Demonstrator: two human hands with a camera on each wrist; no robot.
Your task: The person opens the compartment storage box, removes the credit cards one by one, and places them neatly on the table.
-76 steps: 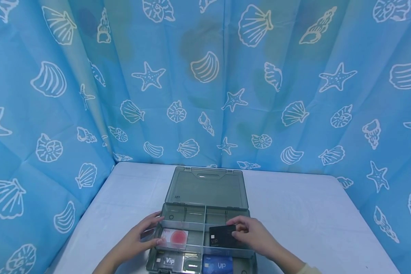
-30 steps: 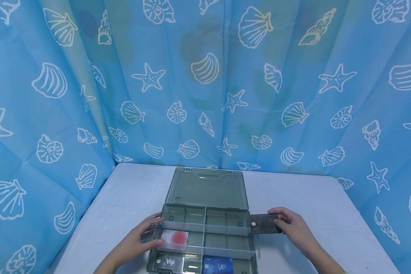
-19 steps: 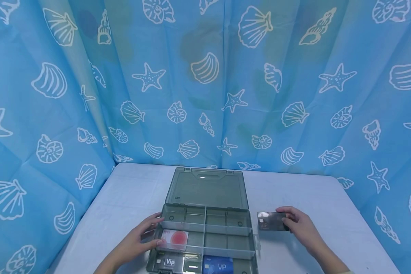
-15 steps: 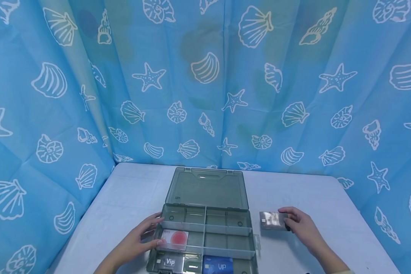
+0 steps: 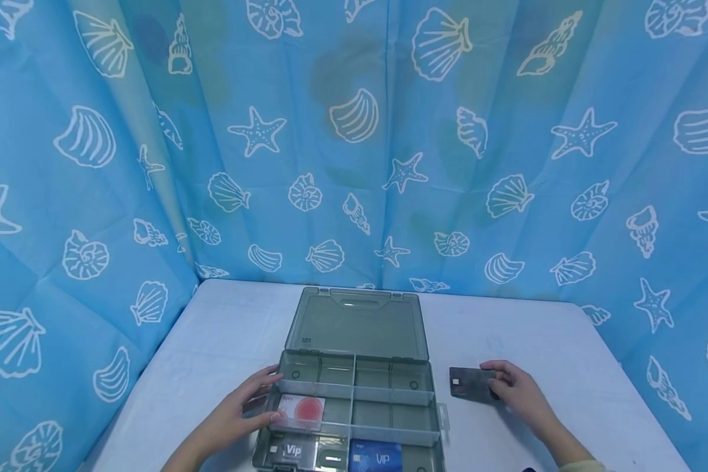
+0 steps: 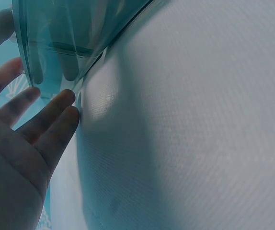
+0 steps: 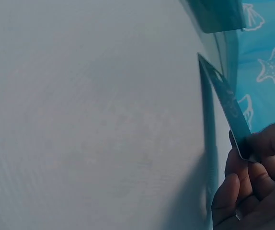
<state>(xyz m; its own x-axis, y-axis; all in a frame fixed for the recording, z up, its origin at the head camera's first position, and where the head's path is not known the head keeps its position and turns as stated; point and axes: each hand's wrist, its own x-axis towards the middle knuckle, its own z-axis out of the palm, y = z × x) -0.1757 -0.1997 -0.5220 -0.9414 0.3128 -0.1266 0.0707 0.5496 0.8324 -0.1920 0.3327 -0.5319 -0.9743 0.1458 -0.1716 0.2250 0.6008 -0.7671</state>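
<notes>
Head view: your right hand point(image 5: 516, 390) pinched the black card point(image 5: 471, 383) by its right short edge, thumb and fingers curled round it. The card sat low over the bench point(image 5: 543, 341), at 3 o'clock from the open organiser box point(image 5: 354, 393), well clear of its wall. Your left hand point(image 5: 244, 410) lay with fingers relaxed and spread against the box's left wall at 9 o'clock, thumb near the pink card point(image 5: 301, 412) in the middle-left compartment. A grey VIP card point(image 5: 292, 451) and a blue VIP card point(image 5: 375, 456) lay in the front row at 6 o'clock.

Left wrist view: your left hand point(image 6: 17, 143) had straight fingers point(image 6: 56, 103) touching the box's translucent wall point(image 6: 65, 38), holding nothing.

Right wrist view: your fingers point(image 7: 252, 172) clamped one end of the black card point(image 7: 226, 108), which showed edge-on and tilted, its far corner close to the bench point(image 7: 94, 124); contact could not be told.

Judgement: the card looked thin, light, stiff with slight flex, and glossy, so probably slippery. An edge pinch suited it. Once flat on the bench it would likely be hard to lift except by a corner or an overhang.
</notes>
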